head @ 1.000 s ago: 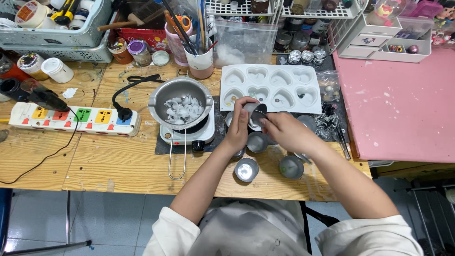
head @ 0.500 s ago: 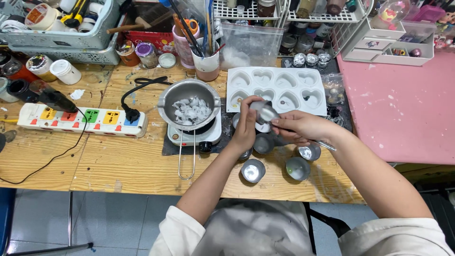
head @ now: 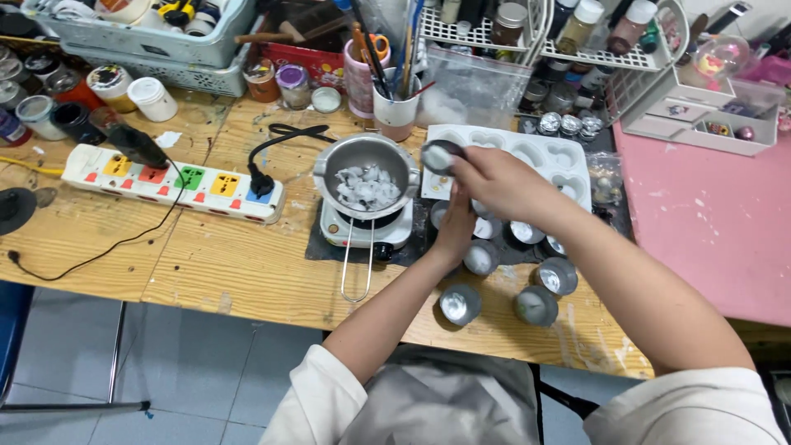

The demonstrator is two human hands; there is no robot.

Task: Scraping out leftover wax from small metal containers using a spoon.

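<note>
Small tin cup (head: 439, 155): tipped on its side in the right hand, just right of the melting pot's rim, above the near left corner of the white mould tray.
Desk (head: 206, 264): worn wooden top, its near edge toward the person; a pink surface (head: 717, 222) adjoins it on the right and runs out of frame.
White mould tray (head: 535, 156): heart-shaped hollows; its middle is covered by the right hand and forearm.
Power strip (head: 177, 180): long, white, with coloured switches and one black plug in it; its black cable trails off the left edge.
Melting pot (head: 367, 177): metal, on a small white hot plate (head: 362, 231), holding pale wax chunks; a wire handle points toward the person.
Right hand (head: 494, 183): fingers pinched on the small tin cup, which they partly hide.
Left hand (head: 456, 231): down among the tins below the right hand, mostly hidden; whether it grips one cannot be told.
Other tins (head: 459, 305): round, silvery inside, clustered on the desk's near edge; some lie hidden under the arms.
Clutter at the back: jars, baskets and a brush cup (head: 394, 107), cut off by the top edge.
</note>
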